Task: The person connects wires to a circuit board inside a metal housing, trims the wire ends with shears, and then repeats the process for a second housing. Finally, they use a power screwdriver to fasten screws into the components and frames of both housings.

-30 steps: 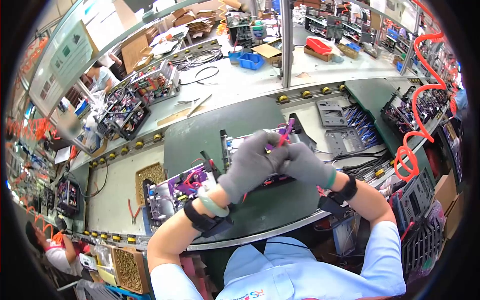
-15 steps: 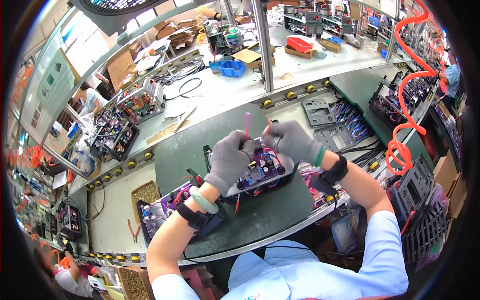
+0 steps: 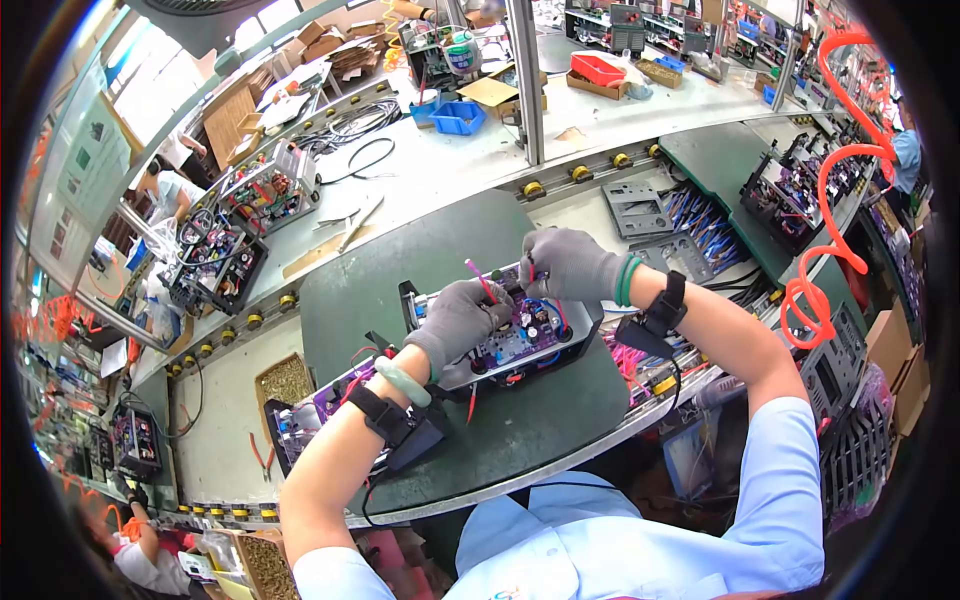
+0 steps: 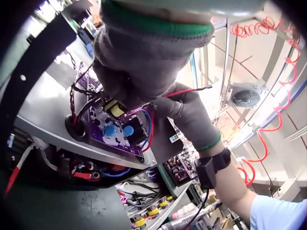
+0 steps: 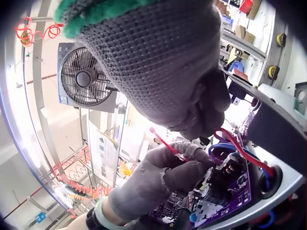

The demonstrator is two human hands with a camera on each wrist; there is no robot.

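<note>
A purple circuit board (image 3: 535, 338) with tall components sits in a metal chassis (image 4: 103, 155) on the dark green mat (image 3: 470, 440). My gloved left hand (image 3: 463, 322) is low over the board, its thumb and fingers pinching a red wire (image 5: 165, 143) with a pink end that sticks up. My gloved right hand (image 3: 575, 265) is just beyond, to its right, fingers curled. Its fingertips pinch a second red wire (image 5: 240, 143), which loops up from a grommet beside a blue wire (image 5: 223, 148). The fingers hide the wires' inner ends.
Left of the chassis is another purple board unit (image 3: 290, 430), partly behind my left forearm. Red-handled pliers (image 3: 262, 458) and a box of small brass-coloured parts (image 3: 285, 382) lie further left. Grey panels (image 3: 637, 210) and blue wires (image 3: 700, 235) are at right; a coiled orange hose (image 3: 825, 240) hangs there.
My hands were together above the board, then parted, each with a red wire. My left hand has since come lower, tilting its wire, while the right stays near the board's far side.
</note>
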